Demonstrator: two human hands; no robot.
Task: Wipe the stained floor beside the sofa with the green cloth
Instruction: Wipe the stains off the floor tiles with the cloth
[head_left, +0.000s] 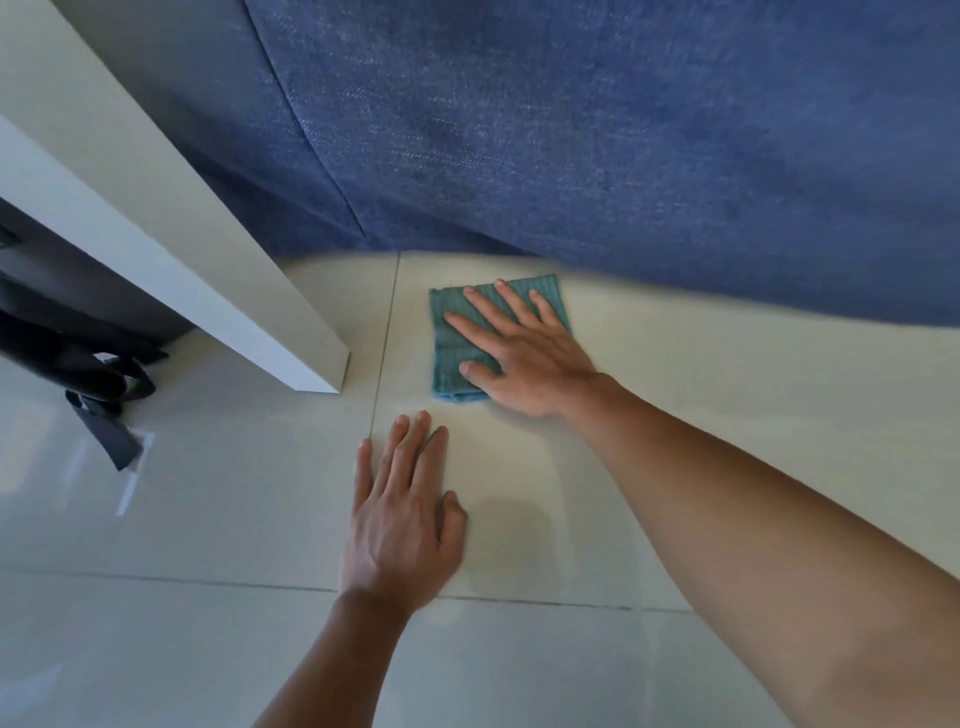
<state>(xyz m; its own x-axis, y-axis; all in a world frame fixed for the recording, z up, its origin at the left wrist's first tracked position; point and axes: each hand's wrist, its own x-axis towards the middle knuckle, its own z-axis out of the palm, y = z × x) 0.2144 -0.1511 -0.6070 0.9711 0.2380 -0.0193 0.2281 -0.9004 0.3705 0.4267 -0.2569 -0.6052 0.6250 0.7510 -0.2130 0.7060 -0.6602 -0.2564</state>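
Note:
A folded green cloth (453, 338) lies flat on the pale tiled floor (649, 395), just in front of the blue sofa (597, 135). My right hand (524, 353) presses down on the cloth with its fingers spread, covering its right half. My left hand (402, 519) rests palm down on the bare tile nearer to me, fingers together, holding nothing. A faint wet sheen shows on the tile between my two hands; no distinct stain can be made out.
A white furniture panel (208, 270) stands on the floor left of the cloth, its corner close to a tile joint. Under it at far left lies a dark bag with straps (98, 395). The sofa's base runs right behind the cloth.

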